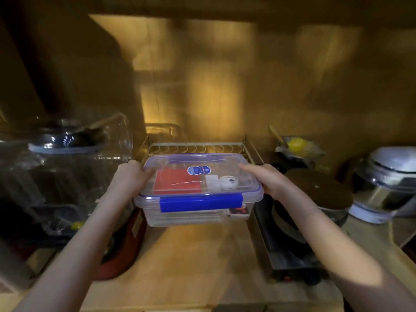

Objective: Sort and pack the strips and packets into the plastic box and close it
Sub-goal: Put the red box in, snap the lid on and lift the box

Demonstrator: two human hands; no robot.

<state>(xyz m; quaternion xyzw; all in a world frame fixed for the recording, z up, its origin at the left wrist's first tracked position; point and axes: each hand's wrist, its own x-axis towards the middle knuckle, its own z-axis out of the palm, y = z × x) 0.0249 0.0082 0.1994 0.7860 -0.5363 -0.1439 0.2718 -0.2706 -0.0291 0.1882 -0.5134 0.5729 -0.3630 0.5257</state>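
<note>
A clear plastic box with a see-through lid and a blue front clip is held above a wooden shelf, lid on. Through the lid I see a red packet, white packets and a blue sticker on top. My left hand grips the box's left side. My right hand holds its right side, fingers lying along the lid edge. The box's far side is partly hidden by glare.
A wire rack stands just behind the box. Large clear jars crowd the left, with a red object below them. A dark round-lidded pot, a steel vessel and a bag with something yellow sit on the right.
</note>
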